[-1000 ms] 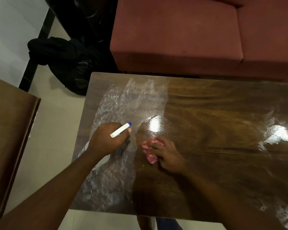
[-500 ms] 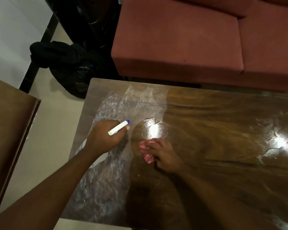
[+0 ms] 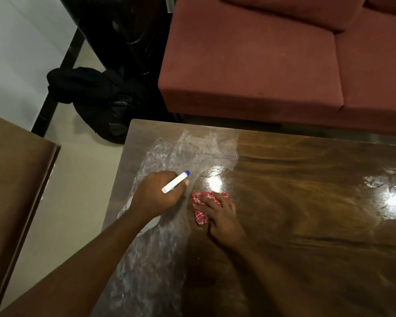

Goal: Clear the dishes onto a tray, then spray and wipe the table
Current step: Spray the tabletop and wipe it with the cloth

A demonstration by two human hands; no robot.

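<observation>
Since the earlier frame the right hand [image 3: 222,213] had slid the cloth [image 3: 201,208] only slightly, staying just below the bright glare spot, while the left hand [image 3: 158,195] had kept its place beside it. The right hand lay flat on the bench [image 3: 306,225], fingers spread and pressed down on the red-and-white checked cloth, which stuck out from under the fingertips toward the left and away from the person. The left hand was curled in a fist around the head of a spray bottle [image 3: 175,182], its white nozzle with a blue tip pointing up and to the right over the knuckles; the bottle's pale body showed partly below the wrist, mostly hidden by the forearm. The two hands were near each other but apart, the bottle to the left of the cloth. A whitish, streaky film of spray [image 3: 160,248] covered the left part of the bench, under and around the left hand, while the wood to the right of the cloth looked dark and glossy. A red sofa [image 3: 261,65] stood beyond the bench, and a black bag [image 3: 96,104] lay on the floor at the left.
</observation>
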